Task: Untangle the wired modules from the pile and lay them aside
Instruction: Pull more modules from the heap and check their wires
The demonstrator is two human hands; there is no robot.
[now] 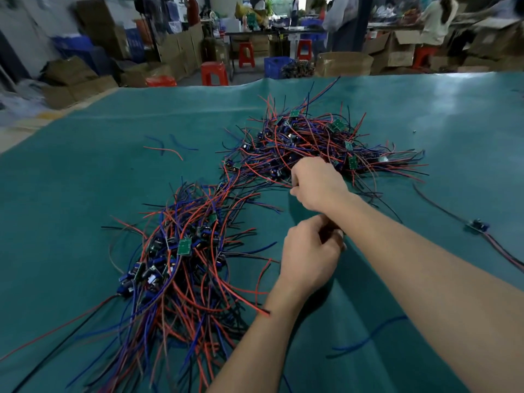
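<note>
The right hand point(317, 182) reaches forward with its fingers curled at the near edge of the far tangled heap of red, blue and black wired green circuit modules point(312, 143), apparently pinching a few wires there, though which strands it has is hidden behind the knuckles. The left hand point(309, 256) sits nearer the body, just beneath the right wrist, fingers and thumb closed in a pinch on something thin and dark; it looks like a wire end, but what it grips cannot be told for sure.

A second, larger mass of the same wired modules point(181, 251) lies to the left of the left hand, joined to the far heap by a few trailing strands. One lone blue module with red and black leads point(477, 225) lies well to the right of the right forearm on the teal-green table cover point(85, 194).

To do this step well, the left hand's pinch should probably serve as an anchor while the right draws one module's leads out slowly. Following a single lead back to its board before pulling should avoid tightening knots. A sharp tug risks dragging the whole far heap along.
</note>
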